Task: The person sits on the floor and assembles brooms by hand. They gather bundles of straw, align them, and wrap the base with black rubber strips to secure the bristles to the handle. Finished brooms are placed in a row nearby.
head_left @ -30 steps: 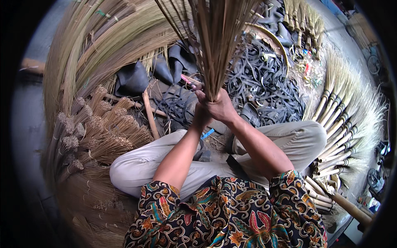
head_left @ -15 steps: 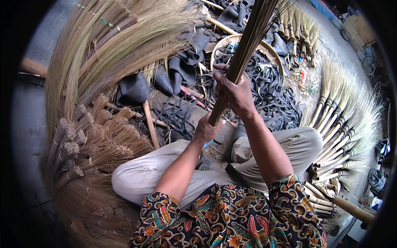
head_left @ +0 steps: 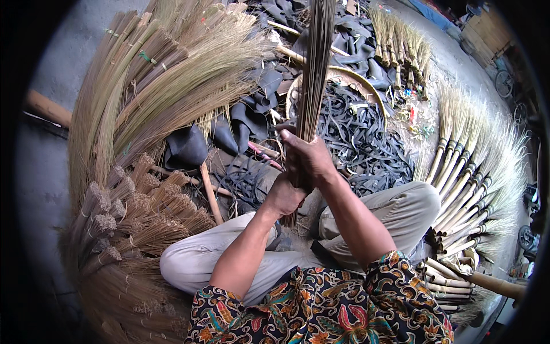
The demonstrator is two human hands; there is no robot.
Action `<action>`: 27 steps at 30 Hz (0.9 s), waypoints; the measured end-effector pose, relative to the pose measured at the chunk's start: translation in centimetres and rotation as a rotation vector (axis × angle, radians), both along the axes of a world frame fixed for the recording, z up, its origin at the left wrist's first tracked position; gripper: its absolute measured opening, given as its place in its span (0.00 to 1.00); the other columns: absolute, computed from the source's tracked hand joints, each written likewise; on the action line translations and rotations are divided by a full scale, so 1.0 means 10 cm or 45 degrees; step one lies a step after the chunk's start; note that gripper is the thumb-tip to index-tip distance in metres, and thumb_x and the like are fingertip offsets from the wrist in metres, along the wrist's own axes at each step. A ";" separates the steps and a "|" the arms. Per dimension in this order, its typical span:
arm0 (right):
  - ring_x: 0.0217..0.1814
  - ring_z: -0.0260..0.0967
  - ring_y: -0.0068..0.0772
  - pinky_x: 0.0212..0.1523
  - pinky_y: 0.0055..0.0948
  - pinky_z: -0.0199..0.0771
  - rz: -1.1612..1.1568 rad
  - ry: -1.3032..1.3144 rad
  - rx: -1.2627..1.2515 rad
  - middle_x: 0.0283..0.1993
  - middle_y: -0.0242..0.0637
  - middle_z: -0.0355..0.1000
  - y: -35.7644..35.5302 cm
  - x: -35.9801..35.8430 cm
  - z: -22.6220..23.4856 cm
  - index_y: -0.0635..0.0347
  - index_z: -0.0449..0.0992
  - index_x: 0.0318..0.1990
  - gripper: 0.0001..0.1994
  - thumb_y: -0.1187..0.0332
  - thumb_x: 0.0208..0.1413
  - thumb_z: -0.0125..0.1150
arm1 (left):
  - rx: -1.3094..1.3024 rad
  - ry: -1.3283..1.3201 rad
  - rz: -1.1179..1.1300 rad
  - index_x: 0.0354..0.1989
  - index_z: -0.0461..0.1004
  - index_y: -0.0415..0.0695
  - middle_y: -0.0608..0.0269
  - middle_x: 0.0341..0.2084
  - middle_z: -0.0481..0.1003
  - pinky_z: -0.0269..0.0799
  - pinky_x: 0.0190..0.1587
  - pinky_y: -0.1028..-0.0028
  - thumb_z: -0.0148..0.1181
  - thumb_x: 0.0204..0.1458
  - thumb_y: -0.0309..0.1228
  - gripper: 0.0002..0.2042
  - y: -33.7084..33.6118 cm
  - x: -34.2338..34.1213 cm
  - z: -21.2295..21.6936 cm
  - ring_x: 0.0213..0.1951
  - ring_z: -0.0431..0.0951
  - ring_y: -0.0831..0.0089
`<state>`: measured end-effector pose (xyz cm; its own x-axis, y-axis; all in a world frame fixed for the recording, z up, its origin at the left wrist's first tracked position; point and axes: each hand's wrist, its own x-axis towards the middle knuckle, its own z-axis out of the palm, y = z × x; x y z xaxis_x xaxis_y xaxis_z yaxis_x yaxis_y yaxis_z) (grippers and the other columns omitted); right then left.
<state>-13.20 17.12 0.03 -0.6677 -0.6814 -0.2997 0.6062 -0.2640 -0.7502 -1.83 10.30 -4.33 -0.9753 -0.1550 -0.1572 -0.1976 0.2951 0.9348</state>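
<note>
A round woven tray [head_left: 360, 81] in the upper middle of the frame has black strips [head_left: 366, 135] tangled in and in front of it; its near rim is hidden, so how many lie inside cannot be told. At the centre, running to the top edge, a bundle of dark stalks [head_left: 317, 69] stands nearly upright in front of the tray's left part. The left hand [head_left: 285, 198] has its fingers closed around the bundle's lower part; the right hand [head_left: 312, 157] grips just above, fingers wrapped around it too. Half a second ago the bundle slanted to the upper right, the hands were well apart and its lower end sat at the left hand; now the hands are close together and the stalk ends [head_left: 290, 220] project below. Brooms [head_left: 458, 178] fan out at the right, straw bundles [head_left: 189, 74] at the upper left.
</note>
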 end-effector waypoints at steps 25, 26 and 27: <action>0.43 0.78 0.29 0.43 0.29 0.79 0.237 0.339 -0.157 0.49 0.40 0.79 -1.08 0.07 -0.89 0.67 0.68 0.66 0.37 0.37 0.71 0.42 | -0.800 -0.259 0.569 0.53 0.76 0.38 0.37 0.37 0.81 0.78 0.49 0.54 0.66 0.56 0.36 0.19 -1.43 0.65 0.90 0.47 0.81 0.40; 0.39 0.78 0.27 0.39 0.28 0.77 0.308 0.388 0.195 0.46 0.37 0.79 -1.04 0.05 -1.08 0.66 0.71 0.63 0.33 0.41 0.72 0.47 | -0.751 -0.343 0.606 0.52 0.77 0.39 0.37 0.37 0.82 0.78 0.48 0.54 0.66 0.57 0.36 0.19 -1.49 0.72 0.93 0.46 0.82 0.41; 0.35 0.78 0.26 0.35 0.27 0.76 0.380 0.502 0.445 0.43 0.35 0.80 -1.03 0.04 -1.30 0.65 0.74 0.61 0.29 0.45 0.72 0.51 | -0.740 -0.363 0.641 0.52 0.77 0.39 0.38 0.37 0.82 0.78 0.48 0.54 0.66 0.57 0.36 0.18 -1.55 0.75 0.95 0.45 0.82 0.41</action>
<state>-12.76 6.86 -12.93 -0.5694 -0.7620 -0.3084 0.2750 0.1770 -0.9450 5.71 -5.15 5.19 -0.7017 -0.6968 -0.1484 -0.6428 0.5295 0.5535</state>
